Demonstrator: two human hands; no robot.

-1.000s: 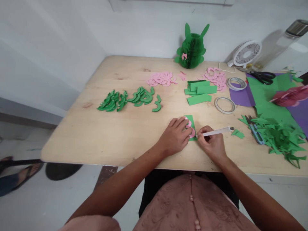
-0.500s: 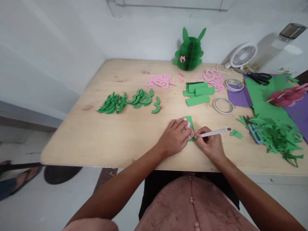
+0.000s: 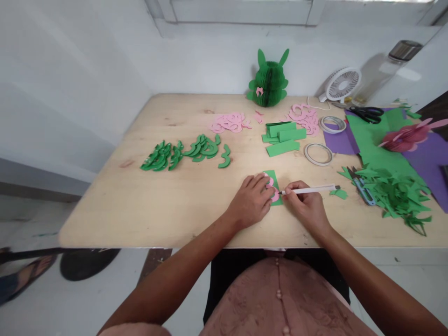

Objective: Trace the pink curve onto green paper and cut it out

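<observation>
Holding 1 pen, pinning perhaps 1 pink cutout

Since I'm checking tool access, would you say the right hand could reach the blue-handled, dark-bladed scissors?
Probably yes: the scissors lie nearby, seemingly uncovered, though the right hand holds a slim white pen.

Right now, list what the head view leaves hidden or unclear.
Pink cutout and green card: in the head view, left parts hidden under the left hand.
White pen: tip too small there to tell if it marks the card.
Purple sheet: cut off by that view's right edge.
</observation>
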